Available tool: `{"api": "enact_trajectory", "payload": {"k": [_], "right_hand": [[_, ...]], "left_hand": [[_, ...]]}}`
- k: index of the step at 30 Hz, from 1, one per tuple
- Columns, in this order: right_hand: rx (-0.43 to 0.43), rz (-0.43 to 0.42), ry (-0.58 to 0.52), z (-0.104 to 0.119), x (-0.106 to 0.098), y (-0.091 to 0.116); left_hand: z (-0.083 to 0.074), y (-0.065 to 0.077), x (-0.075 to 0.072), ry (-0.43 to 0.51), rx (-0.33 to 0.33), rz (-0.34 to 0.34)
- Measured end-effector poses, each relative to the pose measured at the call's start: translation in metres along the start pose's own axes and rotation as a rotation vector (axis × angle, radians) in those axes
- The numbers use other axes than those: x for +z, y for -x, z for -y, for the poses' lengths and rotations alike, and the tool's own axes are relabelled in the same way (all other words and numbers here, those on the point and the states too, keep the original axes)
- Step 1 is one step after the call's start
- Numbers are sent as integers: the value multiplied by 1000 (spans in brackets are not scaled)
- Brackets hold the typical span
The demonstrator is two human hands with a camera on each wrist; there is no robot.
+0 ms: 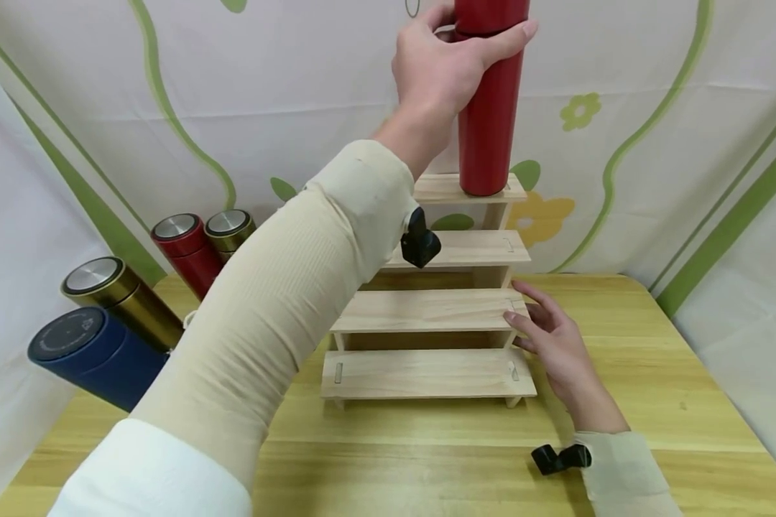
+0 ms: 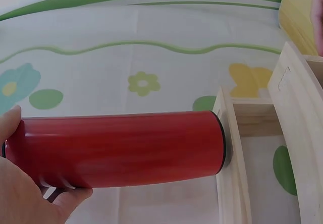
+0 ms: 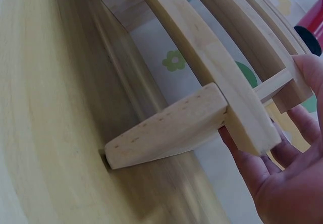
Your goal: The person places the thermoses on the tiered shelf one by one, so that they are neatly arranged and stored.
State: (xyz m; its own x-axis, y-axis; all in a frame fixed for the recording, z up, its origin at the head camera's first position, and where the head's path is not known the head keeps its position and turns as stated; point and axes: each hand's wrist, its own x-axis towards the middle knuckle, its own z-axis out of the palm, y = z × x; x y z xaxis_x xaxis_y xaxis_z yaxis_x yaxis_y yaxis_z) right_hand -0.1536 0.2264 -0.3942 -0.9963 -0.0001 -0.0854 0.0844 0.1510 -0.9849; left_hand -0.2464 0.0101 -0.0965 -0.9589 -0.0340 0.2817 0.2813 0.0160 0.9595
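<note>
Head view: I've got the left hand (image 1: 436,72) wrapped round the red flask (image 1: 491,108), upright or nearly so over the right end of the wooden rack's (image 1: 420,375) top shelf (image 1: 440,188). Danger's that right edge, I'd say: release it off-centre and a tall, narrow flask could topple. The left arm (image 1: 291,280) reaches long above the desk (image 1: 427,459), wrist high.

Left wrist: fingers grasp the flask's upper end; base right at the board, contact I can't confirm.

Right wrist: my right hand (image 3: 298,183) grips the rack's right side, fingers curled; should that slacken, the rack might slide.
</note>
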Motion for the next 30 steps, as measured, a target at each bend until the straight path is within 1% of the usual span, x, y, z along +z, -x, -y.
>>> {"api": "enact_trajectory", "payload": {"k": [6, 10, 14, 19, 22, 25, 30], "right_hand": [[10, -10, -1, 0, 0, 2], [14, -8, -7, 1, 0, 3], [12, -12, -16, 2, -1, 2], [0, -17, -20, -1, 1, 3], [2, -14, -22, -2, 2, 4], [4, -12, -22, -1, 3, 3], [12, -14, -11, 0, 4, 5]], "left_hand": [[3, -2, 2, -12, -9, 15], [6, -4, 3, -24, -3, 27], [7, -8, 6, -67, 0, 55], [11, -11, 8, -94, -28, 75], [15, -11, 7, -89, -41, 78], [19, -12, 8, -83, -28, 77], [22, -13, 13, -116, -14, 66]]}}
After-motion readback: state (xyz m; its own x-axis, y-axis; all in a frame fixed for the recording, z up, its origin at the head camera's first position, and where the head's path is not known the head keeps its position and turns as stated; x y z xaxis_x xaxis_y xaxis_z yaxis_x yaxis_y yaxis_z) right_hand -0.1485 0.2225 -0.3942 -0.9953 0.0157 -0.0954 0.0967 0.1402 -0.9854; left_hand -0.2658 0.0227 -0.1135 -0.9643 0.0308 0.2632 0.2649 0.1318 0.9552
